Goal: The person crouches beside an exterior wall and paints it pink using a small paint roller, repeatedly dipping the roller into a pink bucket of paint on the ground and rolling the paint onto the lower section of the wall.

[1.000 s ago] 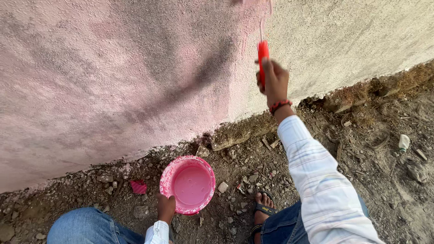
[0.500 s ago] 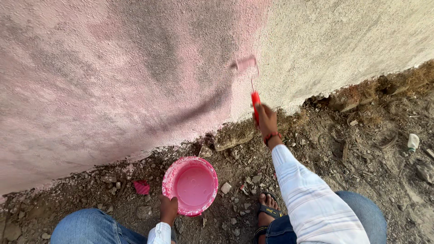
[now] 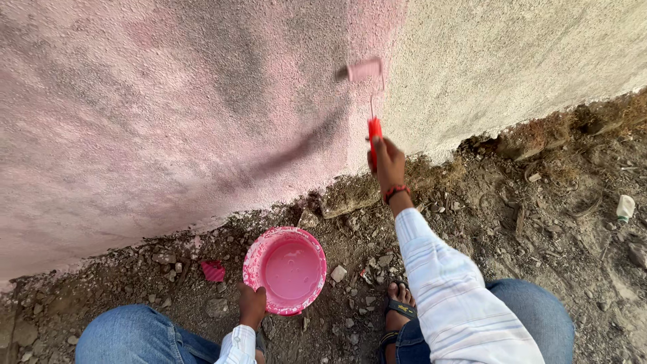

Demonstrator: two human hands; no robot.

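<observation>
The right hand [image 3: 389, 164] is closed around the red handle of a paint roller [image 3: 366, 70] pressed on the wall [image 3: 168, 121], while the left hand [image 3: 253, 305] grips the rim of the pink paint bucket [image 3: 286, 271] on the ground, keeping it steady and near.

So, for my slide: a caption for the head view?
Right hand rolls pink paint roller on wall; left hand holds bucket.

A small crumpled white package [image 3: 625, 207] lies on the dirt at far right; a red-pink wrapper [image 3: 213, 270] lies left of the bucket [image 3: 253, 261].
</observation>
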